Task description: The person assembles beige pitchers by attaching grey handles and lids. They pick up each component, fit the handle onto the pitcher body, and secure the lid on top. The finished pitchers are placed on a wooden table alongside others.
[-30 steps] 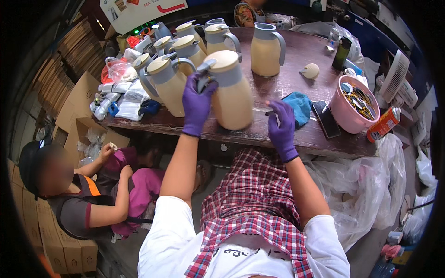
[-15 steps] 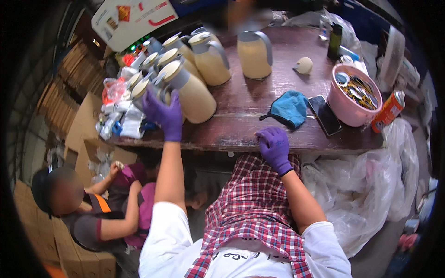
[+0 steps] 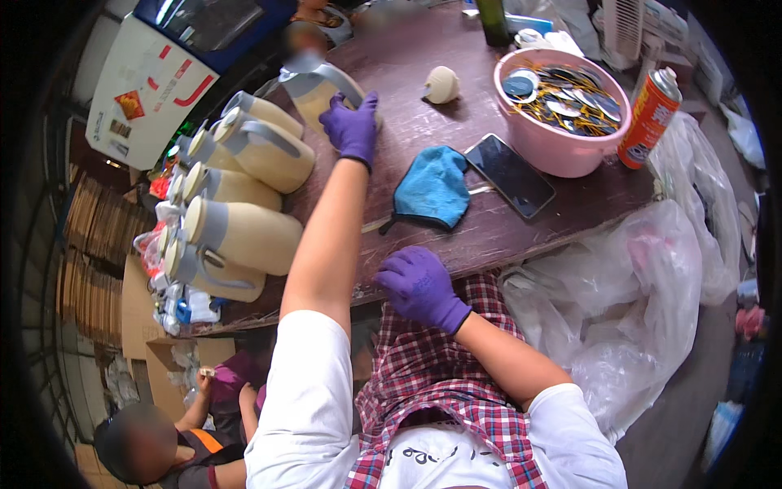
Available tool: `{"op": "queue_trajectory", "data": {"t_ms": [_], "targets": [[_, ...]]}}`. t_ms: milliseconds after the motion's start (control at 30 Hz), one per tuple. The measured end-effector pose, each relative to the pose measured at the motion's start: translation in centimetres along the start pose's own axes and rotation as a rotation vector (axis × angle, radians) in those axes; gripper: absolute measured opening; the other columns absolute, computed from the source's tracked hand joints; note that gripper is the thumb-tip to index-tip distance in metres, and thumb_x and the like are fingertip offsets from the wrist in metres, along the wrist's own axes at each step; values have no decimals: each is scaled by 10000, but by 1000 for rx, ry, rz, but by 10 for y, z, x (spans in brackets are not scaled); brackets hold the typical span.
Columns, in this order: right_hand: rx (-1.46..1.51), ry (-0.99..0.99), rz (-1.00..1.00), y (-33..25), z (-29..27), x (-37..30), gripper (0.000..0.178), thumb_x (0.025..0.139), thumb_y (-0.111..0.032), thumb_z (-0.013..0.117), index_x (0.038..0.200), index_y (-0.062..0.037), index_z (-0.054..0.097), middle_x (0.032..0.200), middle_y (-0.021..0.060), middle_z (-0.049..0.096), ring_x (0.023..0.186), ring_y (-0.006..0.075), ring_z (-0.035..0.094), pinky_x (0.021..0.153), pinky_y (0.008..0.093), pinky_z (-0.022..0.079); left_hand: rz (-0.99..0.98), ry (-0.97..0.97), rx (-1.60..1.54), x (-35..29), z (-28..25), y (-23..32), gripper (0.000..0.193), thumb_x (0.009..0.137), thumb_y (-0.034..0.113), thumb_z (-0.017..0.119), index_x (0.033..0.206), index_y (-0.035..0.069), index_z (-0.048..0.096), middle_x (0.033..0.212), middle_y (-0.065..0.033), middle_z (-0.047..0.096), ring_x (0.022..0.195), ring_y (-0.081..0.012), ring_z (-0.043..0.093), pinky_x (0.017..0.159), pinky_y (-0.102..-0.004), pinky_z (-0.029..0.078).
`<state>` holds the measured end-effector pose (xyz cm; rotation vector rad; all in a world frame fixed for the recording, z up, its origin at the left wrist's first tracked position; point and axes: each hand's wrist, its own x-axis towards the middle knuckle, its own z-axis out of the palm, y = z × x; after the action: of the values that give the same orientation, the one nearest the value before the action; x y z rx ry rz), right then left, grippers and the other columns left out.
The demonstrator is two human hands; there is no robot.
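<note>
1. The left hand (image 3: 352, 126) reached out, fingers wrapped on a cream jug (image 3: 314, 90) far back on the desk (image 3: 521, 236).
2. The right hand (image 3: 419, 285) rested at the desk edge, fingers curled, holding nothing.
3. The step looked like grabbing the jug; next it needed a firm hold.

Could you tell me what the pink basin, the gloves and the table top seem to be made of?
The pink basin looks like moulded plastic: even colour, smooth rolled rim, dull sheen. The purple gloves on the left hand and right hand look like thin nitrile or latex, clinging tight with fine wrinkles. The table top seems to be dark stained wood, worn and matt, with grain lines and scuffs.
</note>
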<state>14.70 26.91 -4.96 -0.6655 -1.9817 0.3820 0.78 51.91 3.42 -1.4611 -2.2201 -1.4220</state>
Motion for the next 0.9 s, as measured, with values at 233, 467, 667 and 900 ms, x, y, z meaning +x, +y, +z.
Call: {"op": "queue_trajectory", "data": {"t_ms": [233,467,667,900], "targets": [[79,28,1,6,-4,-3,166,738,-161,687,903,-159,671,959,54,651,965,292,621,856,443,484,3,-339,-609,-14,-46,-39,230,971,197,664,1100,32,569,834,-13,580,698,-123,536,623,-284,462],[119,25,-29,11,3,-8,178,777,-125,683,946,-171,717,983,43,694,965,277,644,852,415,498,76,-313,-499,-119,-187,-141,288,1010,141,584,1268,19,541,1202,-106,583,1076,-208,560,922,-327,465],[414,131,66,-14,-98,-70,298,760,55,631,1003,-75,742,1050,86,731,1009,290,678,917,398,514,484,-45,-76,-163,-277,-154,365,1058,211,491,1325,-37,501,1344,-233,534,1231,-362,531,1056,-441,423],[-803,-205,1041,21,-300,-332,195,901,-207,591,973,-66,705,962,187,685,936,391,647,848,476,514,554,8,394,-235,-366,-149,794,998,500,573,1475,-66,285,1245,-222,536,1137,-407,537,1003,-504,406]]}}
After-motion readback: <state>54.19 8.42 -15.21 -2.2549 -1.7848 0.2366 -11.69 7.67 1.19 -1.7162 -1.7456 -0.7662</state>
